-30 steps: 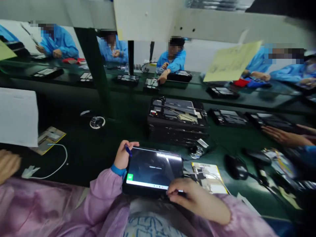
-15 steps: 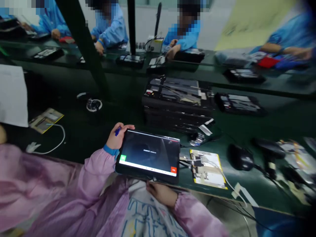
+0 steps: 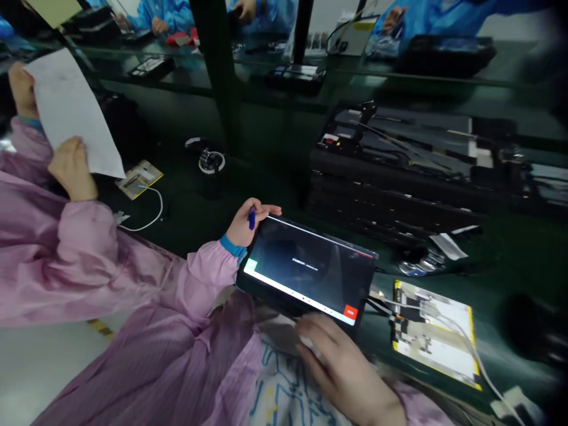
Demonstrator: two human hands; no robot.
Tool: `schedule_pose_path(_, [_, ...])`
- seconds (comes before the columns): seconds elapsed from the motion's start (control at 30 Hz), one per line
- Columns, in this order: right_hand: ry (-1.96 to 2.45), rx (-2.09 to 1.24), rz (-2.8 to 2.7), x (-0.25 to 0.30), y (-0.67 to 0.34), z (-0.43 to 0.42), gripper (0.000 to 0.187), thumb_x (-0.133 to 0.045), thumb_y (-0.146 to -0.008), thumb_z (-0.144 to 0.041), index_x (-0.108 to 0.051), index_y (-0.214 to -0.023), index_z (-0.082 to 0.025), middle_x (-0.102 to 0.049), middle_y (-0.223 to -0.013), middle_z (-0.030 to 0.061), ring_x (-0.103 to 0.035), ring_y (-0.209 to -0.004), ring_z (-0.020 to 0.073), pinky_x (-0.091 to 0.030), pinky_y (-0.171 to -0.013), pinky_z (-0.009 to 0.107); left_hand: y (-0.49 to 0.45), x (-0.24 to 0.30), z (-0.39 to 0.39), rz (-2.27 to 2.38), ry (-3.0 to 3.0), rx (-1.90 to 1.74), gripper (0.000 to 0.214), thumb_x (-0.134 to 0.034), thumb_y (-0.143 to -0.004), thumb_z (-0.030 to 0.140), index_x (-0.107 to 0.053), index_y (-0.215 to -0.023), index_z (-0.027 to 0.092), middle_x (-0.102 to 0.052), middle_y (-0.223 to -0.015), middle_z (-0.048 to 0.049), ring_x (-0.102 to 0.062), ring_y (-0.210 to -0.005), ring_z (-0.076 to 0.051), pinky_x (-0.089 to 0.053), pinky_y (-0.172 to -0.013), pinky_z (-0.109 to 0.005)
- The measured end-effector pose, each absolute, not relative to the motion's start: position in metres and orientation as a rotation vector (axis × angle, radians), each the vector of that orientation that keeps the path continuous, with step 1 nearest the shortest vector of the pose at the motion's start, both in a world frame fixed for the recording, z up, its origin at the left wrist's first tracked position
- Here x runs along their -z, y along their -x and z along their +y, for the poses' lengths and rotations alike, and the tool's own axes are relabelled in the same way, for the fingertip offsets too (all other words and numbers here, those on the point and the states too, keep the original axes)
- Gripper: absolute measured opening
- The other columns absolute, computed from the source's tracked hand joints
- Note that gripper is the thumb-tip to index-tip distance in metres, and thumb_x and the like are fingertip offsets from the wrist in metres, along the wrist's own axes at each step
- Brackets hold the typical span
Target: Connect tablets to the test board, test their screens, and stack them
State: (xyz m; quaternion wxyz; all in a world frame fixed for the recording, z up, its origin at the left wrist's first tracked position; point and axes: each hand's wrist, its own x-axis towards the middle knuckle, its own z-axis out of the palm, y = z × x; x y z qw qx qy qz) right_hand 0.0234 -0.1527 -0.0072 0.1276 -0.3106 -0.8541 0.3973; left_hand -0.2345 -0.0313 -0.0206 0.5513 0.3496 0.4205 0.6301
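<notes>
Head view: the left hand (image 3: 247, 225) closes on the far left corner of a tablet (image 3: 310, 269), its fingers (image 3: 268, 210) curled over the top edge with a blue pen (image 3: 251, 218) tucked between them; the tablet rests tilted at the near edge of the green desk (image 3: 186, 219), screen lit. The right hand (image 3: 339, 358) lies just below the tablet's near edge, its fingers (image 3: 310, 326) stretched loosely side by side against that edge, though blur hides whether they grip it. A yellow-edged circuit board (image 3: 432, 331) lies just right of the tablet, stacked black trays (image 3: 399, 177) stand behind it, and a co-worker's hand (image 3: 71, 168) holds a paper sheet (image 3: 73, 112) at far left.
</notes>
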Motion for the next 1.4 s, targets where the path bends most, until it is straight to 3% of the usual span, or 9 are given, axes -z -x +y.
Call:
schedule_pose_path(0.07, [0.896, -0.786, -2.504, 0.007, 0.009, -0.147, 0.035, -0.051, -0.091, -0.031, -0.06, -0.124, -0.024, -0.055, -0.135, 0.014, -0.047, -0.13, 0.0342, -0.036, -0.108, 0.062, 0.234, 0.021, -0.032, 0.993, -0.823, -1.493, 0.029, -0.067, -0.074, 0.015, -0.038, -0.075, 0.02, -0.073, -0.083, -0.0039, -0.069, -0.087, -0.023, -0.043, -0.091, -0.042])
schedule_pose_path(0.17, [0.952, -0.576, -2.58, 0.015, 0.055, -0.139, 0.056, -0.06, -0.086, -0.036, -0.047, -0.14, -0.027, -0.036, -0.152, 0.0132, -0.025, -0.141, 0.0437, -0.015, -0.106, 0.078, 0.233, 0.022, -0.033, 1.0, -0.819, -1.495, 0.03, -0.067, -0.074, 0.017, -0.038, -0.075, 0.02, -0.073, -0.083, -0.0039, -0.069, -0.088, -0.023, -0.043, -0.092, -0.043])
schedule_pose_path(0.3, [0.951, -0.513, -2.613, 0.015, 0.072, -0.135, 0.063, -0.058, -0.086, -0.049, -0.045, -0.141, -0.021, -0.031, -0.154, 0.0146, -0.018, -0.142, 0.0458, -0.011, -0.104, 0.08, 0.234, 0.022, -0.033, 1.006, -0.81, -1.486, 0.031, -0.069, -0.074, 0.018, -0.038, -0.076, 0.02, -0.073, -0.083, -0.0043, -0.069, -0.088, -0.023, -0.043, -0.092, -0.043])
schedule_pose_path(0.43, [1.013, -0.438, -2.48, 0.001, 0.037, -0.135, 0.065, -0.056, -0.084, -0.058, -0.043, -0.14, -0.028, -0.035, -0.151, 0.0131, -0.014, -0.144, 0.0457, -0.011, -0.105, 0.078, 0.236, 0.021, -0.032, 1.007, -0.804, -1.48, 0.031, -0.07, -0.073, 0.019, -0.039, -0.074, 0.019, -0.073, -0.085, -0.0045, -0.069, -0.088, -0.023, -0.044, -0.091, -0.043])
schedule_pose_path(0.6, [1.262, -0.425, -2.176, -0.004, -0.033, -0.116, 0.043, -0.052, -0.09, -0.041, -0.049, -0.129, -0.025, -0.045, -0.142, 0.0143, -0.029, -0.14, 0.0378, -0.025, -0.108, 0.068, 0.237, 0.017, -0.029, 1.041, -0.799, -1.47, 0.031, -0.072, -0.07, 0.019, -0.041, -0.073, 0.019, -0.074, -0.087, -0.0053, -0.069, -0.088, -0.022, -0.048, -0.086, -0.04])
schedule_pose_path(0.77, [1.536, -0.356, -1.863, 0.012, -0.106, -0.084, 0.021, -0.047, -0.093, -0.031, -0.061, -0.103, -0.021, -0.066, -0.101, 0.0095, -0.063, -0.096, 0.0244, -0.051, -0.082, 0.042, 0.238, 0.016, -0.025, 1.065, -0.804, -1.462, 0.03, -0.073, -0.071, 0.02, -0.044, -0.074, 0.02, -0.074, -0.087, -0.006, -0.068, -0.091, -0.024, -0.05, -0.083, -0.04])
schedule_pose_path(0.9, [1.525, -0.355, -1.935, 0.027, -0.13, -0.059, 0.019, -0.048, -0.092, -0.03, -0.065, -0.094, -0.021, -0.067, -0.09, 0.0069, -0.064, -0.083, 0.0216, -0.051, -0.073, 0.036, 0.24, 0.016, -0.024, 1.096, -0.814, -1.437, 0.03, -0.073, -0.071, 0.019, -0.044, -0.075, 0.02, -0.074, -0.089, -0.0058, -0.068, -0.09, -0.023, -0.051, -0.08, -0.038])
schedule_pose_path(1.1, [1.463, -0.364, -2.209, 0.051, -0.113, -0.028, 0.021, -0.049, -0.091, -0.028, -0.067, -0.093, -0.017, -0.062, -0.091, 0.0103, -0.06, -0.085, 0.0239, -0.051, -0.079, 0.04, 0.24, 0.013, -0.022, 1.133, -0.817, -1.426, 0.029, -0.073, -0.071, 0.019, -0.044, -0.074, 0.02, -0.074, -0.088, -0.0054, -0.068, -0.09, -0.022, -0.053, -0.078, -0.036])
schedule_pose_path(1.4, [1.411, -0.454, -2.037, 0.057, -0.122, -0.035, 0.009, -0.051, -0.092, -0.027, -0.056, -0.091, -0.019, -0.058, -0.088, 0.0069, -0.059, -0.079, 0.0197, -0.05, -0.07, 0.033, 0.239, 0.014, -0.017, 1.202, -0.815, -1.398, 0.026, -0.071, -0.072, 0.018, -0.045, -0.073, 0.02, -0.074, -0.088, -0.0046, -0.069, -0.089, -0.021, -0.055, -0.079, -0.036])
